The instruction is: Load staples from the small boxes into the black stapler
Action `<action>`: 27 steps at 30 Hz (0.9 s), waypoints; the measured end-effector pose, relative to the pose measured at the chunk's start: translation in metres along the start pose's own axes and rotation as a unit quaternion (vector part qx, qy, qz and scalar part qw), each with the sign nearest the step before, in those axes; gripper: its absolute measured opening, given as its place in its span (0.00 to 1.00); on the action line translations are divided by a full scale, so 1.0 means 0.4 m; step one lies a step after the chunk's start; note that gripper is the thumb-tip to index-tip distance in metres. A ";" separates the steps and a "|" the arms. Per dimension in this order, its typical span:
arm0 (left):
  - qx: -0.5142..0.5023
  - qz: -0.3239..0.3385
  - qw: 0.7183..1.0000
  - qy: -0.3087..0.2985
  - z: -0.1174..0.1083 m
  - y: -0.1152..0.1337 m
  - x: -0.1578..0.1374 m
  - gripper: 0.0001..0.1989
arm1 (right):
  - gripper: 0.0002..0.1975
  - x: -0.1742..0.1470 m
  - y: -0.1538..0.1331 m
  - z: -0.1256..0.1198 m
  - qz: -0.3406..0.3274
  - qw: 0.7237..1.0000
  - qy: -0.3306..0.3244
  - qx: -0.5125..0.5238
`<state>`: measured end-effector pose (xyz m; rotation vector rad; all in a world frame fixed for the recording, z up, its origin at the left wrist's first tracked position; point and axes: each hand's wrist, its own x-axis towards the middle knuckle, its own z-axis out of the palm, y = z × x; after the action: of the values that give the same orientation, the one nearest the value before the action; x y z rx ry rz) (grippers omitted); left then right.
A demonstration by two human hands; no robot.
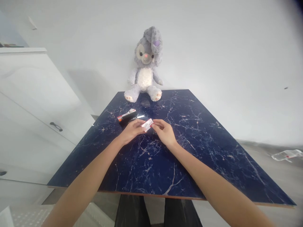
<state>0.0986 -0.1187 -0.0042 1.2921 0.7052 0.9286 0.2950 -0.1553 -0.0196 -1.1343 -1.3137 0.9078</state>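
- A dark blue marbled table (151, 170) stands before a pale wall (213, 47).
- Around the small white-and-red packet (147, 125): plush rabbit (145, 78) at 12 o'clock, black box (124, 120) at 10, white cabinet (35, 110) at 9, clear plastic piece (286, 154) on the floor (260, 151) near 3.
- Left hand (132, 130), at the packet's 9 o'clock, pinches it, fingers nearly closed.
- Right hand (165, 131), at 3, likewise grips its other end.

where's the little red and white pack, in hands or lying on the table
In hands: the left hand and right hand pinch the pack at opposite ends. Open or shut, I cannot tell.
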 end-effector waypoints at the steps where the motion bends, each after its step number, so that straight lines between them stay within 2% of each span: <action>1: 0.006 0.004 1.000 -0.009 0.003 0.003 -0.002 0.21 | 0.14 -0.005 -0.007 0.004 -0.007 1.000 -0.006 -0.013; 7: 0.056 0.044 0.997 -0.017 0.008 0.002 -0.003 0.29 | 0.20 -0.023 -0.034 0.019 -0.008 0.996 -0.081 -0.028; 11: 0.065 0.037 0.997 -0.017 -0.004 -0.003 0.001 0.31 | 0.23 -0.022 -0.032 0.014 -0.016 0.992 -0.123 -0.024; 13: 0.069 0.025 0.997 -0.019 -0.008 -0.001 -0.001 0.31 | 0.22 -0.023 -0.030 0.016 -0.019 0.991 -0.124 -0.041; 19: 0.055 0.008 0.998 -0.031 -0.007 0.011 -0.007 0.30 | 0.15 -0.031 -0.031 0.031 -0.034 0.992 -0.071 -0.095; 27: 0.060 0.018 0.998 -0.015 -0.008 0.006 -0.006 0.31 | 0.16 -0.036 -0.033 0.030 -0.055 0.988 -0.103 -0.100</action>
<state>0.0944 -0.1190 -0.0025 1.4259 0.7263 0.9045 0.2807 -0.1712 -0.0116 -1.1303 -1.6507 0.8436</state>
